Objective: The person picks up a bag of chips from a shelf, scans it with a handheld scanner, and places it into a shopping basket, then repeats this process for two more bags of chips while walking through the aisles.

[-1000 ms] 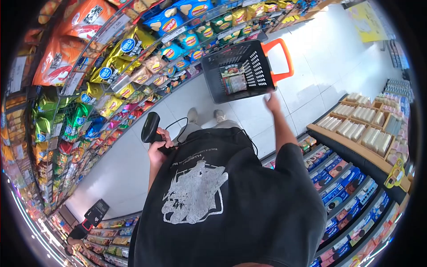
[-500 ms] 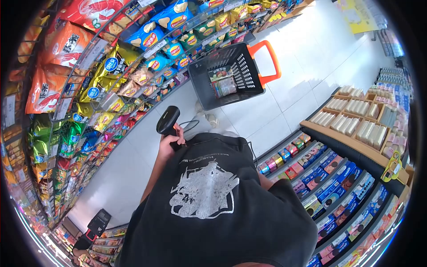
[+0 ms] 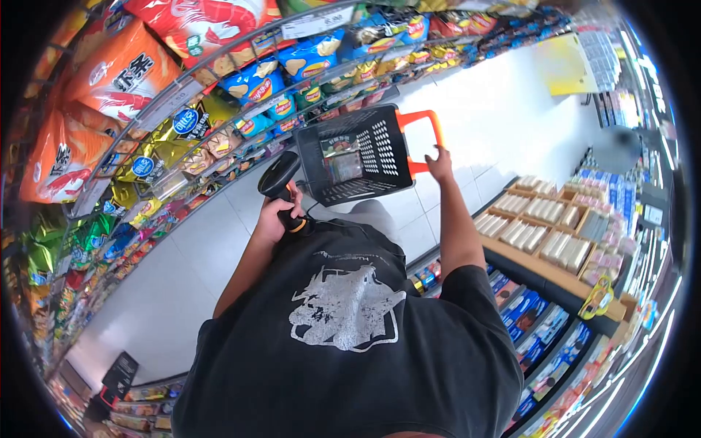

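My left hand (image 3: 280, 213) is wrapped around the grip of a black barcode scanner (image 3: 278, 175), which it holds upright in front of my shirt. My right arm reaches forward, and my right hand (image 3: 439, 165) is closed on the orange handle (image 3: 440, 131) of a black shopping basket (image 3: 398, 153). The basket's perforated side shows, and its open top faces me. Inside lie a few packages (image 3: 342, 158), one with a dark printed label; their kind is too small to make out.
Shelves of chip bags (image 3: 120, 73) curve along the left. On the right stand a shelf of boxed snacks (image 3: 537, 328) and a wooden divided rack (image 3: 537, 226) with pale packets. Tiled floor (image 3: 182, 285) runs between them. A person (image 3: 106, 409) is at the lower left.
My right hand has come up from beside my body and taken hold of the basket's handle. The basket appears nearer to me. The scanner stays in my left hand.
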{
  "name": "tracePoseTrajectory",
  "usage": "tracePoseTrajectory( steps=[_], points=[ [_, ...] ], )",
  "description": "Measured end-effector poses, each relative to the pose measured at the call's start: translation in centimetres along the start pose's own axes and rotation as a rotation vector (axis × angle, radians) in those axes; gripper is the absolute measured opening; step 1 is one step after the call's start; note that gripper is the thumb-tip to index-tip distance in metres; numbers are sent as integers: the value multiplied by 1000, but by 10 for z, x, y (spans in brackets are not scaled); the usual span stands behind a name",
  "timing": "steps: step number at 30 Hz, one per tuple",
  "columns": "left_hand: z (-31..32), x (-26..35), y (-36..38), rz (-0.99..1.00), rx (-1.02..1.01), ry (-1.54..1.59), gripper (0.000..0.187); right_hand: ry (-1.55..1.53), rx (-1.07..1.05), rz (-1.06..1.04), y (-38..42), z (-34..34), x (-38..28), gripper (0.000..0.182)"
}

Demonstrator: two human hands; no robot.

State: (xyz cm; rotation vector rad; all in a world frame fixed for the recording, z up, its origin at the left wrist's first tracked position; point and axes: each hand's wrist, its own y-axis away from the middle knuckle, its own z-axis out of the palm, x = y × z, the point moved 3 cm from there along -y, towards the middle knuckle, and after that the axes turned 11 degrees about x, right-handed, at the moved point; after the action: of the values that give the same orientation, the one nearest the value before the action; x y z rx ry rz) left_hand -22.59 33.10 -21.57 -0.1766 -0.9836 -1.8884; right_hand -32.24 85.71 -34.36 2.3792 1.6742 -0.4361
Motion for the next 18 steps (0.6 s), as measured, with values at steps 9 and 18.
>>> tracePoseTrajectory(
  steps=[9, 18],
  points=[
    [14, -18, 2, 246, 226, 48, 36, -61, -589, 246, -109, 47, 127, 54],
    [126, -154, -19, 241, 325, 96, 38, -683, -341, 309, -196, 10, 106, 16]
  ],
)
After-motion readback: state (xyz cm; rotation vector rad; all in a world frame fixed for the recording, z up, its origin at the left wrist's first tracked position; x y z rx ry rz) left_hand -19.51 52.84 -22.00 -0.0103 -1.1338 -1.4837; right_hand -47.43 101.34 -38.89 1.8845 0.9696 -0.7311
